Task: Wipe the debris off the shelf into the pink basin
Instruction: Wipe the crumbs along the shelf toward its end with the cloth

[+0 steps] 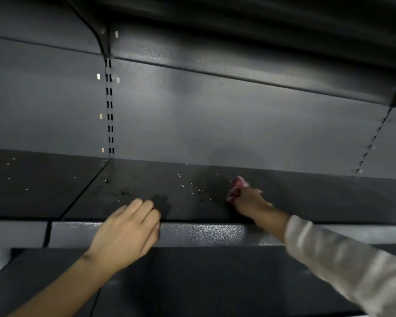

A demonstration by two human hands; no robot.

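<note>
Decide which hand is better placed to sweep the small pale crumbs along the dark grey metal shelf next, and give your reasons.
The right hand. It already clutches the crumpled pink cloth on the dark grey metal shelf, beside the pale crumbs. The left hand holds no cloth and rests on the shelf's front edge.

The scene is dim and grey, with soft light reaching the shelf [284, 202] from in front and above. The left hand [126, 234] throws a dark shadow just beyond its fingertips [146, 207]. Another, fainter shadow smudges the back panel [215, 106] beyond the right hand [249, 202]. That hand and its pale sleeve [343, 261] are smeared by motion blur (the sleeve worst). Straight shelf lines bow toward the frame edges, and a dull sheen lies on the shelf's front lip [204, 232].
</note>
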